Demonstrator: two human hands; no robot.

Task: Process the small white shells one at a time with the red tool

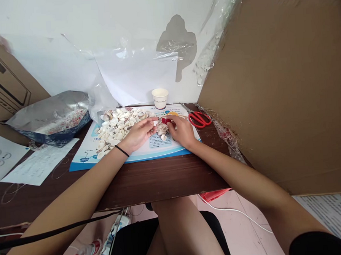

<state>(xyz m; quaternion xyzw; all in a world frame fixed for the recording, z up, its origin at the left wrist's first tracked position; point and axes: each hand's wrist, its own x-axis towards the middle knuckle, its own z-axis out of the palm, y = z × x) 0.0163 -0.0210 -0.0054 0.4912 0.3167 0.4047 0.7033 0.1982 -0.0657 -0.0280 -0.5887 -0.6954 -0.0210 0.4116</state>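
Observation:
My left hand [140,134], with a black band at the wrist, reaches in from the left, its fingers bent and closed at the side of a small cluster of shells [162,129]. The cluster looks like a flower of pale, overlapping shells. On its other side my right hand [184,131] curls its fingers round the edge, by a dark red piece [166,121] at the top. Exactly where the fingertips grip is partly hidden. Just left of my left hand spreads a pile of white and cream shells [117,124].
A paper cup [160,98] stands behind the hands. Red-handled scissors [200,119] lie to the right, beside a large cardboard sheet [285,91]. An opened bag of tiny shells [54,122] sits at the left. A printed blue-and-white sheet [134,156] covers part of the dark table [161,177].

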